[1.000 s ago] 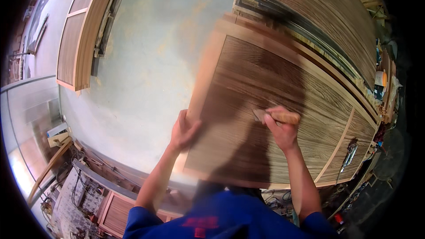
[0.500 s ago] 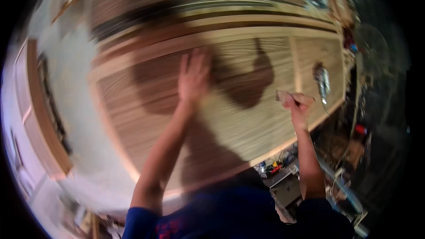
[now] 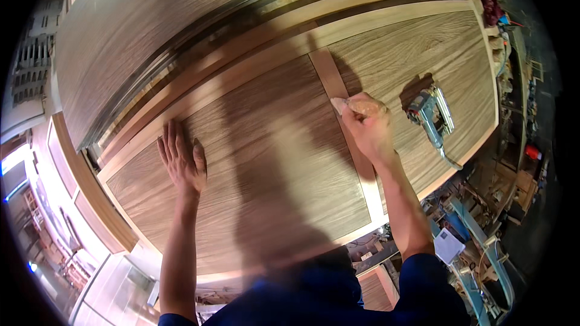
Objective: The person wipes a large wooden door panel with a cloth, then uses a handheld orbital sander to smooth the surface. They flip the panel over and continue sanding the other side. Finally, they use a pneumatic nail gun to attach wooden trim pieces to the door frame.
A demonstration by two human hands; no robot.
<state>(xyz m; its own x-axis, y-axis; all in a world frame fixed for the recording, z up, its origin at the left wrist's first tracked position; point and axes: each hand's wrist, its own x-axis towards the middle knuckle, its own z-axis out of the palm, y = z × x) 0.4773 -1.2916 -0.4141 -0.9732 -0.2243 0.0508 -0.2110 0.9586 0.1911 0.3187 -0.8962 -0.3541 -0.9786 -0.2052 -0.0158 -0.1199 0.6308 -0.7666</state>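
Note:
A wood-grain panel (image 3: 272,163) framed with pale wood strips lies flat before me, with a crosswise strip (image 3: 329,75) running over it from far to near. My left hand (image 3: 184,160) rests on the panel's left part, fingers stretched out toward the far frame strip. My right hand (image 3: 367,124) is closed on a small flat pale-brown piece (image 3: 338,104), whose tip shows beside the crosswise strip. I cannot make out its exact kind. To the right of that hand, a nail gun (image 3: 434,115) lies on the panel with a hose at its end.
Another wood-grain panel (image 3: 181,12) lies beyond the framed one. A framed wooden piece (image 3: 90,187) stands at the left. At the lower right are blue metal bars (image 3: 483,253), a white sheet (image 3: 448,246) and a red object (image 3: 532,152). Shadows darken the panel's middle.
My view has turned, bringing the panel's right part closer to the middle. My left hand is now farther left on the panel. My right hand has come to the crosswise strip, still holding the piece.

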